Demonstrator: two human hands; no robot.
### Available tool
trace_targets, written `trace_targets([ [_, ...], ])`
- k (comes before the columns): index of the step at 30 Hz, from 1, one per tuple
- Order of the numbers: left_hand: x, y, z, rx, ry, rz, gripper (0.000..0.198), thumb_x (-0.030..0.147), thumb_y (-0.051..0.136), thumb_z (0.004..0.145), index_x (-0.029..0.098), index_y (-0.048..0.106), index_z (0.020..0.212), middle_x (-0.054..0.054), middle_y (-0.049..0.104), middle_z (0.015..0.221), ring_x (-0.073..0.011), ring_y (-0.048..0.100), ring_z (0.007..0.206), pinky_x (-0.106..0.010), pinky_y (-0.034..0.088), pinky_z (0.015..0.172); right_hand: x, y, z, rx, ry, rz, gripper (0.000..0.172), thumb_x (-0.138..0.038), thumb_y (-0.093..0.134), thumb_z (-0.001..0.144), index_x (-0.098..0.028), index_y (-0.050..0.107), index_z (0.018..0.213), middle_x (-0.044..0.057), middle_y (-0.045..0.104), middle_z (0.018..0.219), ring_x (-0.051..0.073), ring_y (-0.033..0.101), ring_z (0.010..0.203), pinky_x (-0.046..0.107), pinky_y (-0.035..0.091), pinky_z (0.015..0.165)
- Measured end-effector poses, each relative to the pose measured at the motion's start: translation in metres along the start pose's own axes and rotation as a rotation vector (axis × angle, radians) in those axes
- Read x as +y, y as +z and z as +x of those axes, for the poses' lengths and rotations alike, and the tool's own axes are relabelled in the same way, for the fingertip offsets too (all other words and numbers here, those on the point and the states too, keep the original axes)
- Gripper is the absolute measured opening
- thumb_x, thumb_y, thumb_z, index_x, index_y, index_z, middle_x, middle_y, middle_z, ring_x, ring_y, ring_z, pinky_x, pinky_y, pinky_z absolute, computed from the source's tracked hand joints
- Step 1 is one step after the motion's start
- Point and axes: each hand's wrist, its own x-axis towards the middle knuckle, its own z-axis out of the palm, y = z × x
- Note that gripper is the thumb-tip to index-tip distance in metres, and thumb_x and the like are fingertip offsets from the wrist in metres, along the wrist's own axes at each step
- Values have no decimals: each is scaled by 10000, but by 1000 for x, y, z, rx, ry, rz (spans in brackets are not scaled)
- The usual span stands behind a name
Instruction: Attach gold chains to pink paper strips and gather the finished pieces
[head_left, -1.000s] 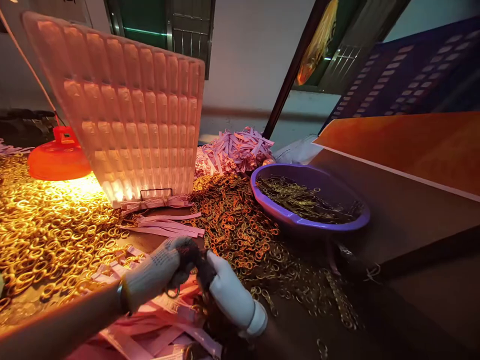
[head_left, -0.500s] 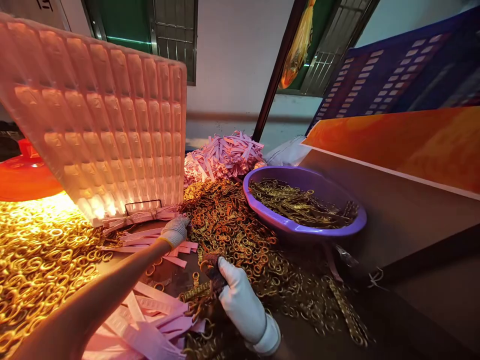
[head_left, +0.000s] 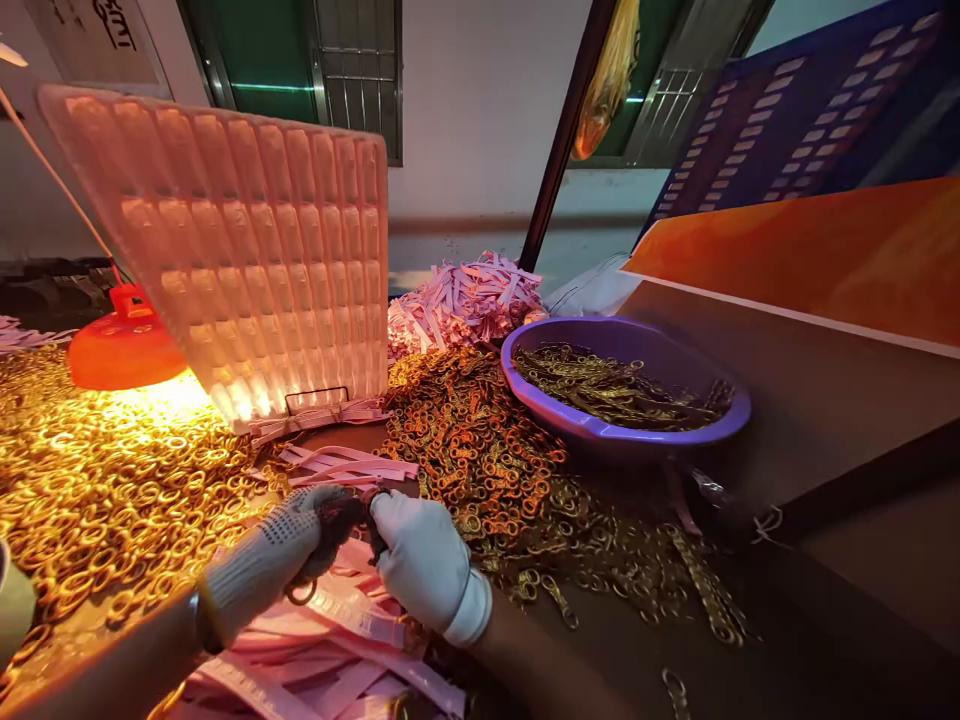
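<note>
My left hand (head_left: 289,535), in a white dotted glove with dark fingertips, is closed in front of me. Its fingers meet those of my right hand (head_left: 420,555), which wears a plain white glove and is closed too. Whatever the fingertips pinch is dark, small and mostly hidden. A metal ring (head_left: 301,593) shows just below my left fingers; I cannot tell whether it hangs from them or lies behind. Beneath both hands spreads a heap of pink straps (head_left: 330,655). Beyond them lies a pile of brassy metal clasps (head_left: 480,450).
Loose gold rings (head_left: 150,480) cover the left side under an orange lamp (head_left: 127,345). A ribbed plastic tray (head_left: 270,240) stands upright behind. A purple basin (head_left: 637,435) holds metal pieces at right. More pink straps (head_left: 472,295) are heaped at the back.
My left hand has come back from the straps by the tray and now meets my right hand. My right hand has moved left and slightly up. The view has shifted a little.
</note>
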Motion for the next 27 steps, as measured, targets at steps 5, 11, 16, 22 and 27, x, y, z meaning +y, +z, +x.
trace_targets([
  [5, -50, 4, 10, 107, 305, 230, 129, 301, 669, 744, 180, 706, 771, -49, 673, 722, -167, 560, 629, -250, 464, 590, -9, 17, -11, -40, -1, -102, 187, -117, 506, 824, -167, 623, 960, 90, 682, 909, 245, 658, 795, 314, 376, 600],
  [11, -45, 2, 5, 55, 278, 277, 210, 247, 538, 798, 163, 726, 761, -49, 685, 665, -150, 543, 562, -234, 421, 552, -4, 1, -14, -107, -20, -19, 244, -103, 525, 797, -166, 595, 1022, 77, 696, 970, 225, 673, 855, 293, 401, 643],
  [16, -30, 3, -6, 79, 211, 319, 242, 248, 477, 787, 149, 695, 749, -34, 644, 627, -127, 495, 504, -219, 368, 483, 0, -2, -11, -189, -75, -49, 211, -120, 562, 811, -179, 594, 1012, 64, 719, 913, 227, 696, 819, 287, 383, 593],
  [22, -44, 5, 0, -7, 272, 322, 258, 249, 468, 824, 170, 666, 680, -26, 664, 642, -128, 531, 552, -214, 410, 516, 0, 15, -12, -179, -314, -155, 155, -193, 517, 893, -128, 590, 1014, 104, 704, 873, 251, 687, 731, 295, 408, 531],
  [27, -17, -33, -5, -2, 300, 448, 205, 320, 638, 717, 220, 783, 822, -50, 772, 825, -214, 675, 700, -306, 573, 719, 12, 2, -10, -227, -158, 132, 212, -257, 588, 896, -132, 617, 1064, 88, 698, 847, 219, 650, 722, 274, 441, 593],
])
